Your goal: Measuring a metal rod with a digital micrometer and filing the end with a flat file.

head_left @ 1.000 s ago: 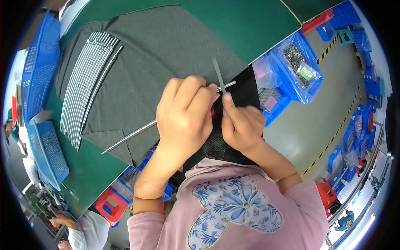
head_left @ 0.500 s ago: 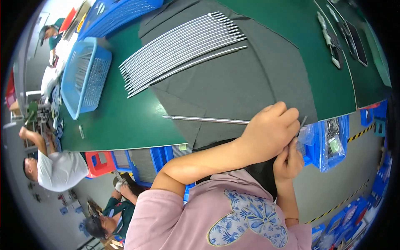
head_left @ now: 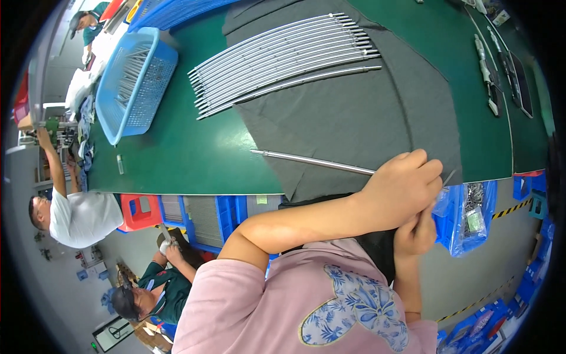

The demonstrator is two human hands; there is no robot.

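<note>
A slim metal rod (head_left: 312,161) slants over the grey cloth (head_left: 377,127), its right end running into my left hand (head_left: 404,186). The fingers of that hand are wrapped round it. Just below and touching it, my right hand (head_left: 415,236) is closed in a pinch; what lies between its fingertips is hidden. A thin grey tip (head_left: 450,177) sticks out beyond my left knuckles; I cannot tell whether it belongs to the rod. Farther off, a row of several similar metal rods (head_left: 283,59) lies side by side on the cloth.
A light-blue basket (head_left: 150,94) holding rods stands at the left of the green table (head_left: 194,156). Pen-like tools (head_left: 486,76) and a phone-like dark slab (head_left: 521,85) lie at right. A blue bin (head_left: 448,230) with bagged small parts is beside my hands. Two co-workers sit at left.
The view has shifted, so the table things appear farther right. The held rod slants more, its left end pointing farther away. Both hands keep their closed grip. A co-worker's arm has reached farther out.
</note>
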